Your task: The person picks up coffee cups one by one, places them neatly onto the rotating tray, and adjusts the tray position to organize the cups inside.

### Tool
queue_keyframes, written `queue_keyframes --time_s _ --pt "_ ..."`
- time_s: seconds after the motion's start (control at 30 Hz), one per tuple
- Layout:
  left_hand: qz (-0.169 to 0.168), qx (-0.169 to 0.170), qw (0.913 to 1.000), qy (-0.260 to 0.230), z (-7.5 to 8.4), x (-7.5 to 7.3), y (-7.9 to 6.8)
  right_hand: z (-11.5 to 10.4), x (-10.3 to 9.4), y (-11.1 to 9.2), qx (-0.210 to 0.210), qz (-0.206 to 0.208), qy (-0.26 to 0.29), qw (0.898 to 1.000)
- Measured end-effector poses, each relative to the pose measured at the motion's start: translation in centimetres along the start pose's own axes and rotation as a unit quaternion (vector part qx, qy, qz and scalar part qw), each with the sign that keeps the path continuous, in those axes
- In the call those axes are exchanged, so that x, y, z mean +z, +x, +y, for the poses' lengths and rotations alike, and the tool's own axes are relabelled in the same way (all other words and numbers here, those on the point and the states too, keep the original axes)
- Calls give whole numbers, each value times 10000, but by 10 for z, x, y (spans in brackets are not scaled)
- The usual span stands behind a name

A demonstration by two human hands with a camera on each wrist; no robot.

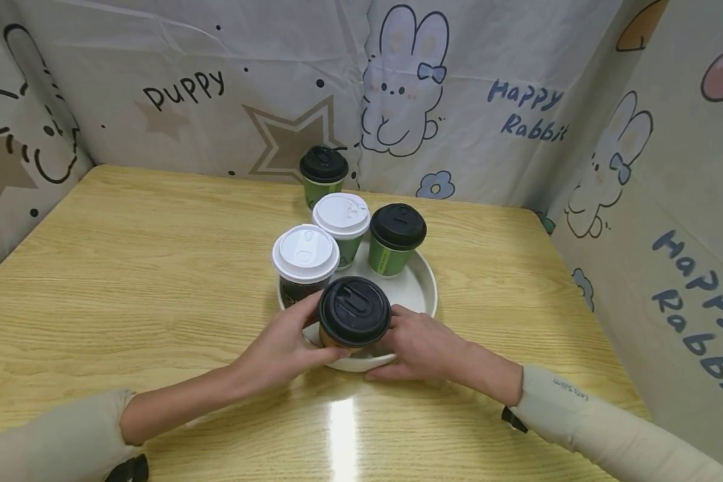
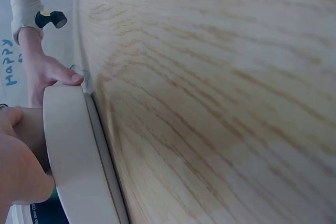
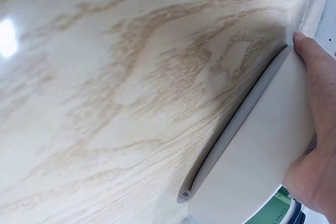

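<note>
My left hand grips a brown paper coffee cup with a black lid, thumb on its near side. That cup is upright over the near part of a round white tray; whether its base touches the tray is hidden. My right hand holds the tray's near right rim. In the right wrist view its thumb lies along the outer wall. Also on the tray are a dark cup with a white lid, a green cup with a white lid and a green cup with a black lid.
Behind the tray, near the table's back edge, stands another green cup with a black lid. The wooden table is bounded by a printed cloth at the back and sides.
</note>
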State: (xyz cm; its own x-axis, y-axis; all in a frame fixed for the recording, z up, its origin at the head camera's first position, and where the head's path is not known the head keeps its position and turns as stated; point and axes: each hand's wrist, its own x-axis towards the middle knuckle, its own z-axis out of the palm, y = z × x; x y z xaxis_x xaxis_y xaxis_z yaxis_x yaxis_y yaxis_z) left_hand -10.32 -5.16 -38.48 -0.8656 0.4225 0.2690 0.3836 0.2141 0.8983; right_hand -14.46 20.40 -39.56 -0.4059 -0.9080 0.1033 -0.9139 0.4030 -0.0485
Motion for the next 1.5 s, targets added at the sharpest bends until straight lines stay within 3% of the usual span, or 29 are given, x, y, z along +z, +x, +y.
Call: queue_keyframes --time_s 0.23,0.4,0.63,1.2,1.5 --pt "172 97 9939 1086 -2 1 -1 0 1 0 -5 12 -4 10000" --pt "210 30 9872 1583 -2 0 -3 -1 1 0 2 107 -43 9999" --pt "418 -238 9646 2594 -5 -1 -7 -1 1 0 86 132 -116 9998" --pt "720 -478 9515 2953 -7 -2 -10 -3 2 1 207 24 -145 9997" --pt "837 -490 9500 2968 -6 -6 -14 -3 1 1 257 -20 -163 9995"
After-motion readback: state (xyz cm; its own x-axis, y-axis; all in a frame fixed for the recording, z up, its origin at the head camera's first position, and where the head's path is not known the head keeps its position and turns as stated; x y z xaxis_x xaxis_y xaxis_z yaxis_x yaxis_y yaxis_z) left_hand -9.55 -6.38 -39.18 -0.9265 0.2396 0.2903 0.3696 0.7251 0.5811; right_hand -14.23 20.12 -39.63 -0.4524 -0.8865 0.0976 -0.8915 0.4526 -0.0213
